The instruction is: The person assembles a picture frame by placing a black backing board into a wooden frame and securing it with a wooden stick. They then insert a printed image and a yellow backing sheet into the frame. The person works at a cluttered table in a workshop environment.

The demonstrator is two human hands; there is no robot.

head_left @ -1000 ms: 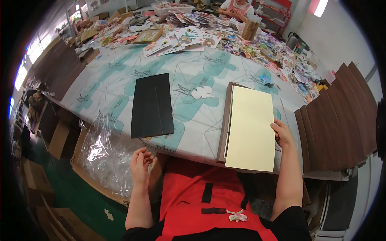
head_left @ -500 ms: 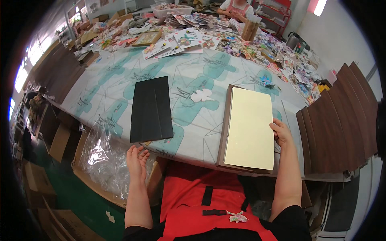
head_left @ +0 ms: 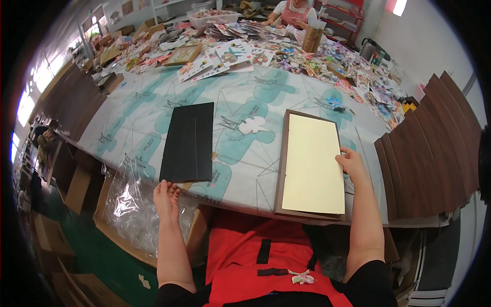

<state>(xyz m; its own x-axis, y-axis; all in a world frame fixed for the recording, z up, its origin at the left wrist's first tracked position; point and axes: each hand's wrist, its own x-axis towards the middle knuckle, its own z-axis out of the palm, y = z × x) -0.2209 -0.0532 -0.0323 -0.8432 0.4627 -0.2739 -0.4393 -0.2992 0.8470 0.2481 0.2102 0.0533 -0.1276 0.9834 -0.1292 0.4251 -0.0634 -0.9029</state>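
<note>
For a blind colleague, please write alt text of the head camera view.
A person in a red apron rests the right hand on a pale yellow sheet in a brown frame, while the left hand reaches up to a black panel on a patterned table with paper crafts further back.

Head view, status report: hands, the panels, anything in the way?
Left hand open at black panel's near edge. Right hand on pale yellow sheet's right edge. White paper cutout lies between the panels.

Left hand (head_left: 166, 196): fingertips at black panel (head_left: 188, 142) near edge. Right hand (head_left: 352, 162): on cream sheet (head_left: 313, 165) in brown frame (head_left: 282, 163).
</note>
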